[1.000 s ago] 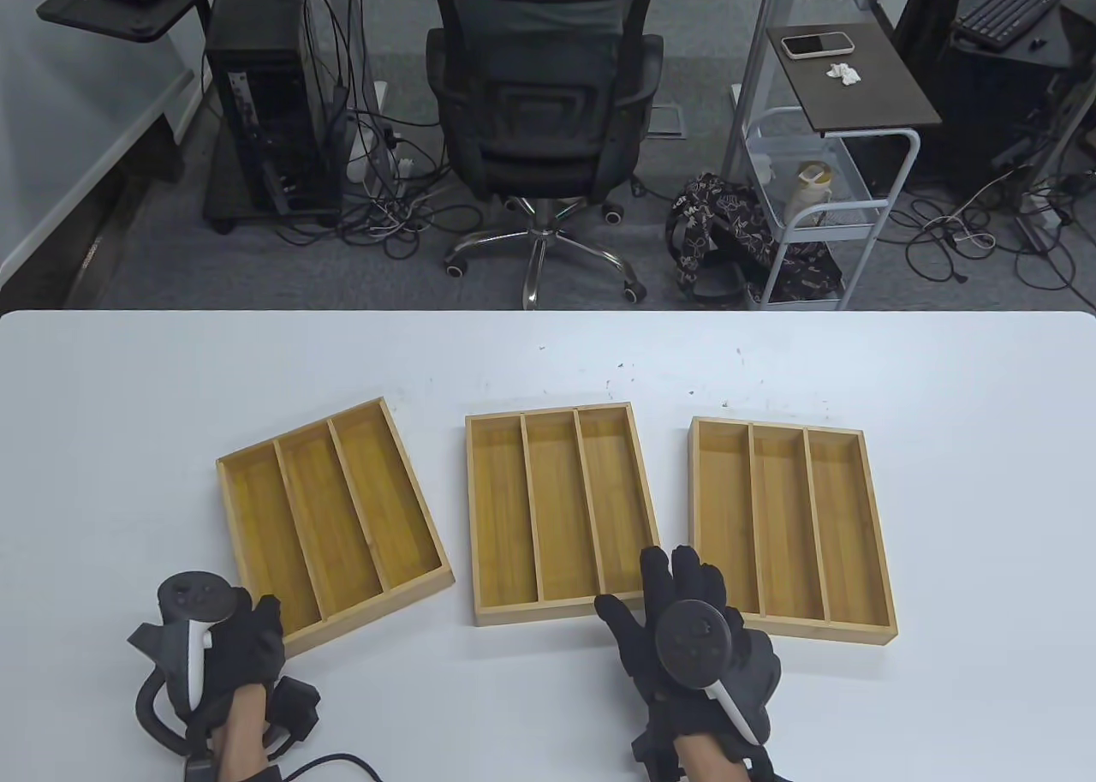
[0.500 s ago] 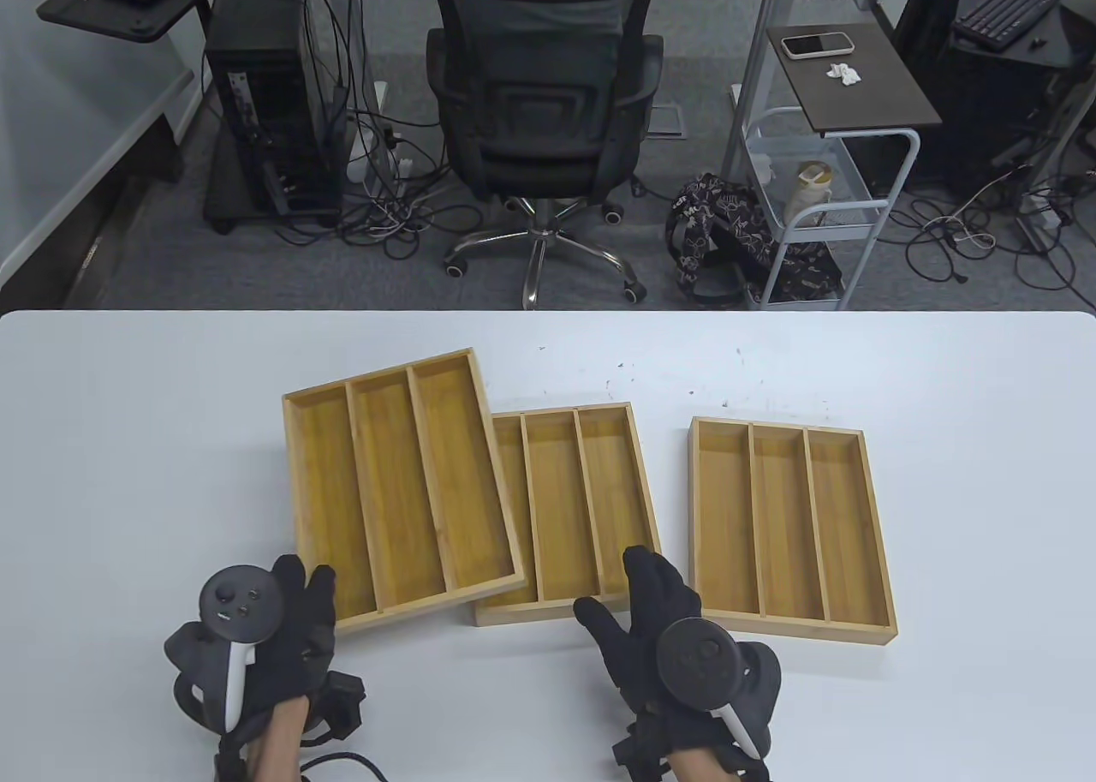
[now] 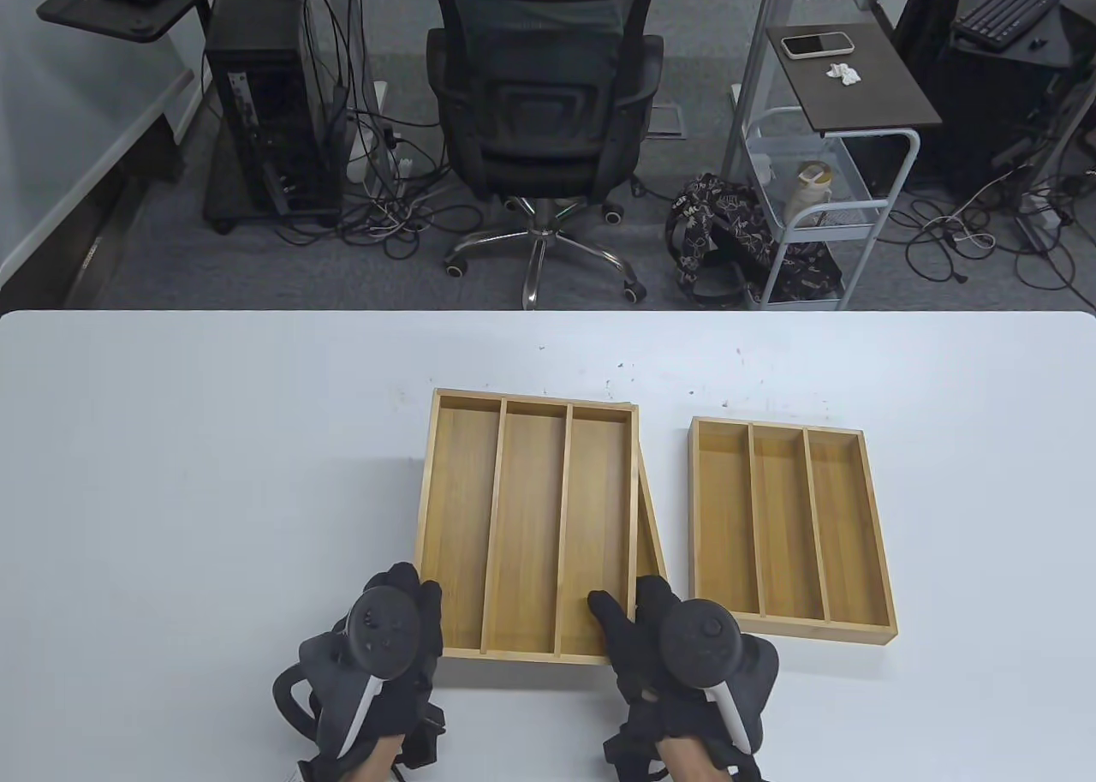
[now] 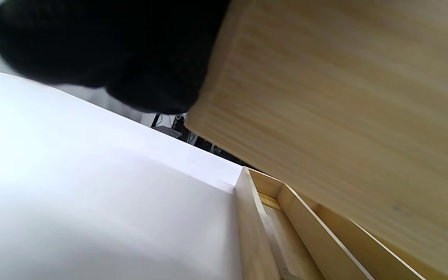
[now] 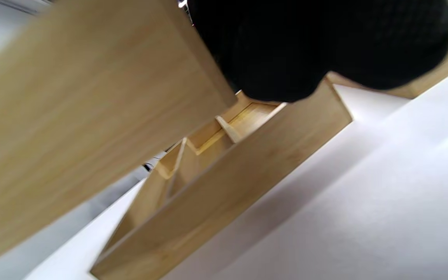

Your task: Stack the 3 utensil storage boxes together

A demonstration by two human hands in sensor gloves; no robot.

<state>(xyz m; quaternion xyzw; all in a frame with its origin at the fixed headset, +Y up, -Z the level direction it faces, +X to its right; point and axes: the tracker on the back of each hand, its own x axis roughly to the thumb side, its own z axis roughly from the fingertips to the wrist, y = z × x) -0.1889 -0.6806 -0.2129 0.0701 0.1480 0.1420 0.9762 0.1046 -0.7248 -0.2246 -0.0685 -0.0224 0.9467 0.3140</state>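
Three bamboo utensil boxes with three compartments each. My left hand (image 3: 413, 600) grips the near left corner of the lifted box (image 3: 527, 521), held a little above the middle box (image 3: 652, 535), which shows only as a sliver at its right edge. My right hand (image 3: 629, 606) grips the lifted box's near right corner, thumb inside the right compartment. The right box (image 3: 789, 525) lies flat on the table beside them. The left wrist view shows the lifted box's underside (image 4: 344, 116) over the middle box (image 4: 290, 237). The right wrist view shows the same underside (image 5: 72, 116) and the middle box (image 5: 228, 186).
The white table (image 3: 214, 474) carries only the boxes. Behind its far edge stand an office chair (image 3: 544, 114), a computer tower (image 3: 270, 122) and a small cart (image 3: 822, 199).
The left box has been lifted and carried right until it hangs over the middle box, squared up with it. My right hand has shifted from the middle box's corner to the lifted box's corner.
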